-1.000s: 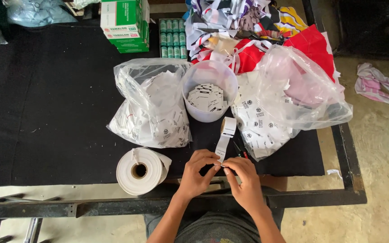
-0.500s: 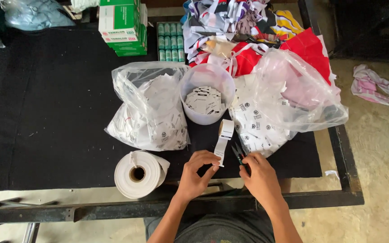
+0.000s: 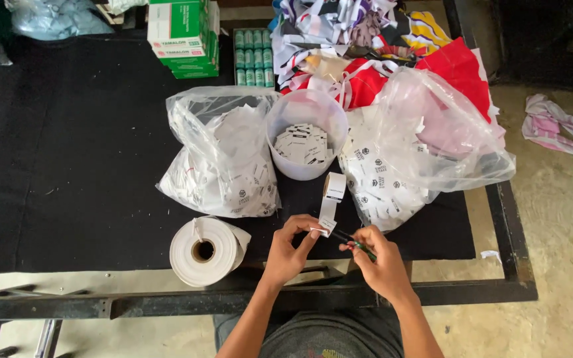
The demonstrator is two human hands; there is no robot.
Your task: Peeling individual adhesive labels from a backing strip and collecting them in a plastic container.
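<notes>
A white label strip was pinched at its lower end between the thumb and fingers of the left hand, over the near edge of the black table. The strip ran up from the fingers and curled over at its top, just in front of a white tub. A dark, thin tool was gripped in the closed fingers of the right hand, its tip pointed toward the held end of the strip and lying just beside it.

The tub was seen to be filled with small cut labels. It was flanked by two clear plastic bags of printed labels, one on the left and one on the right, both touching or nearly touching it. A white paper roll lay on its side near the left hand. Coloured cloth was heaped at the far side, beside green boxes.
</notes>
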